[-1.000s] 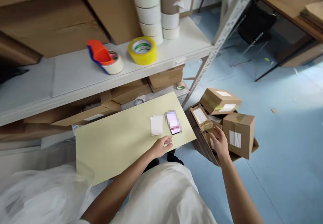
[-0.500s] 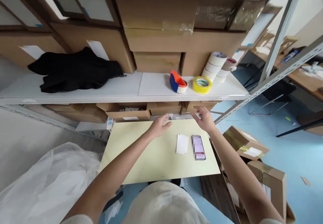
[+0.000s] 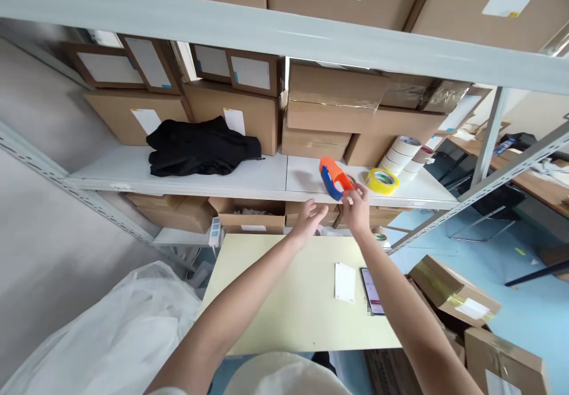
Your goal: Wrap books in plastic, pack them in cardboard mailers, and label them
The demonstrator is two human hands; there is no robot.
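Note:
At the shelf's front edge my right hand point(image 3: 358, 210) pinches the right end of an orange and blue tape dispenser point(image 3: 332, 177). A roll of tape in the dispenser is partly covered by my fingers. To the left and a little lower, my left hand point(image 3: 307, 224) is apart from the dispenser, its fingers spread with nothing in them. Just right of my right hand lies a yellow roll of tape point(image 3: 382, 181) on the shelf. Below my hands, a white card point(image 3: 345, 282) and a phone point(image 3: 372, 291) lie on the pale yellow table point(image 3: 271, 300); my right forearm hides part of the phone.
A black garment point(image 3: 200, 149) lies on the white shelf point(image 3: 271, 178), with cardboard boxes point(image 3: 333, 116) behind. White tape rolls point(image 3: 400, 155) are stacked at right. More boxes point(image 3: 453, 291) stand on the floor to the right, and a large white plastic bag point(image 3: 120, 330) lies at left.
Both hands have moved forward to the shelf edge. My right hand has taken hold of the tape dispenser, which now sits tilted. The view has shifted up and to the left.

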